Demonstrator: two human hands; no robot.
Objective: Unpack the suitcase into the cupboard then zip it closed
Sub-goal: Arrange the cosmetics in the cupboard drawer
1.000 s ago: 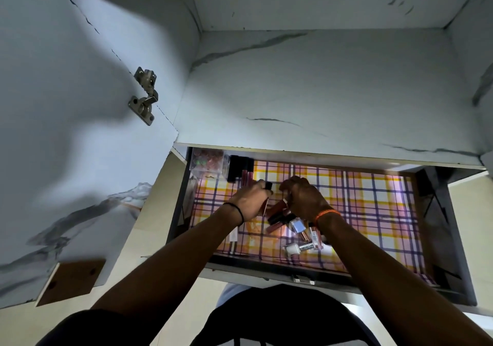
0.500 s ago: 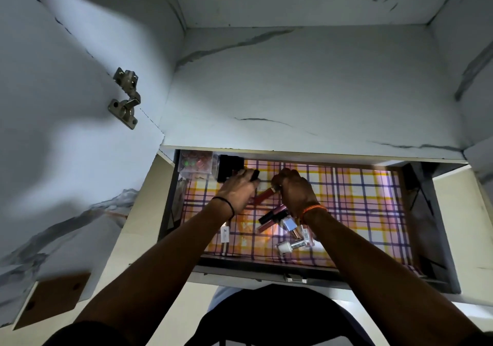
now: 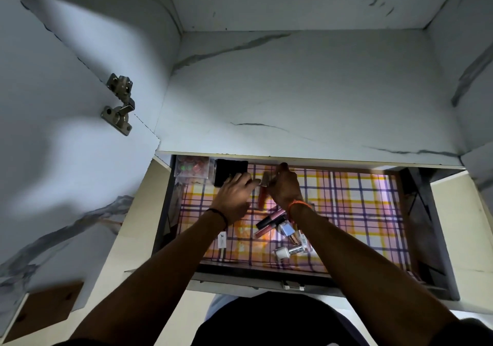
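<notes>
The cupboard's drawer (image 3: 416,239) is pulled out and lined with plaid paper. My left hand (image 3: 234,196) reaches to the back left, its fingers stretched out against a black box (image 3: 230,171). Beside it, my right hand (image 3: 284,188) pinches a small cosmetic tube (image 3: 266,179) near the drawer's back edge. A red lip-gloss tube (image 3: 262,199) lies just below both hands. Several more cosmetic tubes and small bottles (image 3: 282,235) lie in a loose pile near the drawer's front. The suitcase is out of view.
A clear box of coloured beads (image 3: 191,168) sits in the drawer's back left corner. The marbled shelf (image 3: 306,100) overhangs the drawer's back. The open cupboard door with its metal hinge (image 3: 118,104) stands at the left. The drawer's right half shows bare liner.
Both hands have moved from the pile in the middle toward the drawer's back. The right hand has carried a small tube there, and the left has reached the black box.
</notes>
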